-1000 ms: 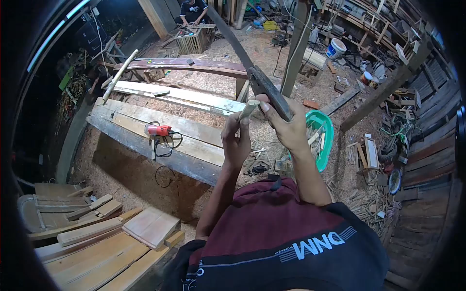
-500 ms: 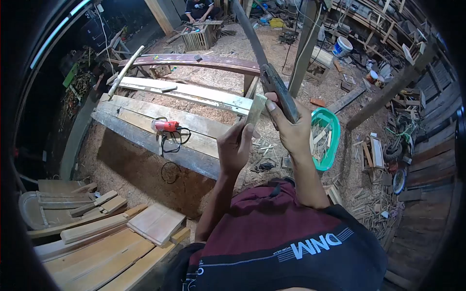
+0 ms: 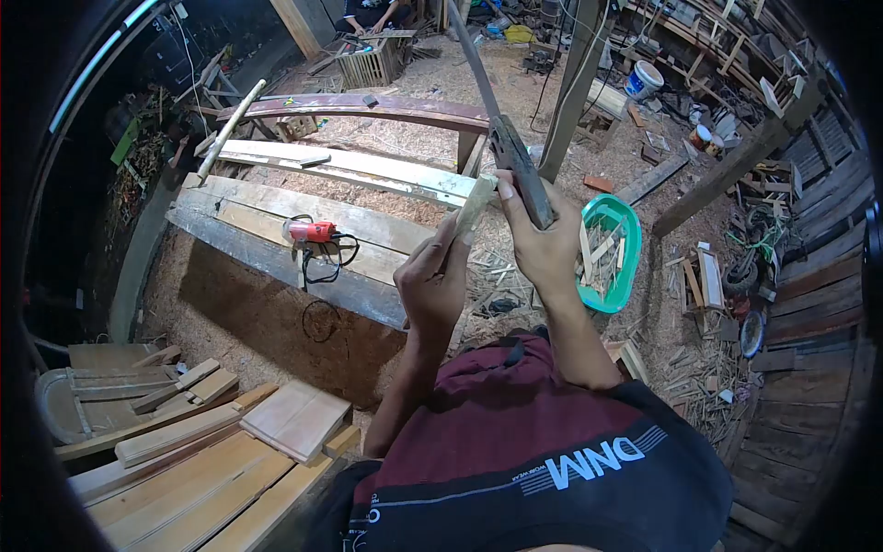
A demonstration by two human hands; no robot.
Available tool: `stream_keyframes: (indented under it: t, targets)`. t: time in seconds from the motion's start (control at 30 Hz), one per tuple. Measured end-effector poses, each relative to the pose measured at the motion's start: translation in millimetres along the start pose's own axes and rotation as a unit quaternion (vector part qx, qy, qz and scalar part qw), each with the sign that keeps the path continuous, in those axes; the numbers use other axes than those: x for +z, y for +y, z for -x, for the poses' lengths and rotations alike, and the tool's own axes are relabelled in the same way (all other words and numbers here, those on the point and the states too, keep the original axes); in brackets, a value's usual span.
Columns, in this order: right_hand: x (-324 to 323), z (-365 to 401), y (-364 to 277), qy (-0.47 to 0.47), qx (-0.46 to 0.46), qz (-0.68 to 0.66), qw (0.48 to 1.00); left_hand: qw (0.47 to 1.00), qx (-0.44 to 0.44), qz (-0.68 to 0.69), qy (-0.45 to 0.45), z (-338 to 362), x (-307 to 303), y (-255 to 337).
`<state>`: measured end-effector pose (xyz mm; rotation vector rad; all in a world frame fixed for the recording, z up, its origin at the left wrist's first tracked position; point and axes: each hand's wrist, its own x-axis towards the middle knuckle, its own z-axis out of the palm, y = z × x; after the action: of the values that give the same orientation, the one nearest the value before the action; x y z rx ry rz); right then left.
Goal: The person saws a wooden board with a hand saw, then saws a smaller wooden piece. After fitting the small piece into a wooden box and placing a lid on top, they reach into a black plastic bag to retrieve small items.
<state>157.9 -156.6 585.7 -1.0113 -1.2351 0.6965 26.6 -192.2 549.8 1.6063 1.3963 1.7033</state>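
My left hand (image 3: 434, 276) is closed around a short, pale wooden piece (image 3: 475, 204), held up at the middle of the view. My right hand (image 3: 544, 241) grips the dark handle of a long-bladed saw (image 3: 517, 164), whose blade points up and away. The thumb and fingertips of my right hand are at the top end of the wooden piece, close beside the saw handle. Left of my hands, a red power tool (image 3: 313, 231) with a black cord lies on a bench of planks (image 3: 267, 267).
A green basin (image 3: 629, 267) of wood scraps stands right of my right hand. Long beams (image 3: 368, 173) lie beyond the bench. Boards (image 3: 184, 488) are stacked at lower left. A post (image 3: 572, 92) rises ahead. A person (image 3: 372, 13) sits at the far top beside a crate.
Both hands have shifted slightly left, with the wooden piece and saw. The wooden piece leans more to the right. The whole view has moved a little.
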Motion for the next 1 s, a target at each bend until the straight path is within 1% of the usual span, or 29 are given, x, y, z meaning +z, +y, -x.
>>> stream_keyframes:
  t: [0.07, 0.13, 0.17, 0.27, 0.33, 0.37, 0.43, 0.53, 0.63, 0.67, 0.73, 0.77, 0.83, 0.93, 0.97, 1.0]
  targets:
    - [6.3, 2.5, 0.5, 0.006, -0.002, -0.004, 1.000, 0.999, 0.036, -0.017, 0.017, -0.2, -0.6, 3.6]
    - [11.5, 4.0, -0.5, 0.010, -0.013, -0.007, 1.000, 0.998, 0.048, -0.033, 0.021, 2.7, -0.9, -2.6]
    - [12.8, 4.4, -2.4, 0.004, 0.002, -0.014, 1.000, 0.997, 0.055, -0.041, 0.023, 4.4, -1.0, -5.2]
    - [14.6, 4.9, -7.5, -0.015, 0.039, -0.036, 0.998, 0.999, 0.017, -0.014, 0.030, 7.5, 0.5, -5.0]
    - [13.2, 5.0, -7.1, -0.030, 0.059, -0.052, 0.996, 0.996, -0.058, 0.060, 0.012, 9.5, -0.8, -5.1]
    - [14.7, 5.2, -7.2, -0.029, 0.054, -0.064, 0.996, 0.991, -0.095, 0.097, 0.003, 10.4, -1.9, -5.6]
    - [17.8, 5.0, -7.7, -0.026, 0.043, -0.089, 0.995, 0.993, -0.080, 0.086, -0.005, 7.4, -4.0, -9.3]
    - [18.2, 6.6, -14.4, -0.026, 0.034, -0.036, 0.998, 0.995, -0.067, 0.077, -0.008, 6.4, -7.3, -11.7]
    - [15.8, 7.0, -19.9, -0.048, 0.050, 0.026, 0.997, 0.996, -0.057, 0.071, 0.005, 7.6, -6.4, -12.9]
    - [16.7, 7.9, -20.0, -0.044, 0.052, 0.016, 0.998, 0.996, -0.054, 0.069, 0.013, 7.9, -6.0, -13.2]
    - [20.1, 10.1, -19.8, -0.039, 0.057, -0.003, 0.998, 0.999, -0.003, 0.032, 0.011, 6.3, -10.6, -13.2]
    - [20.4, 10.5, -19.8, -0.039, 0.043, 0.001, 0.998, 1.000, 0.023, 0.013, 0.011, 5.6, -12.6, -13.1]
    - [20.6, 10.0, -20.1, -0.039, 0.015, 0.010, 0.999, 0.998, 0.053, -0.009, 0.033, 5.2, -13.7, -13.2]
    - [19.0, 9.4, -18.7, -0.052, 0.033, 0.024, 0.998, 0.994, 0.098, -0.029, 0.048, 3.0, -15.2, -18.6]
    - [19.5, 10.3, -18.5, -0.051, 0.025, 0.028, 0.998, 0.992, 0.112, -0.033, 0.049, 3.8, -15.8, -20.2]
    - [20.6, 10.9, -18.4, -0.050, 0.016, 0.031, 0.998, 0.994, 0.099, -0.022, 0.046, 5.3, -15.4, -19.3]
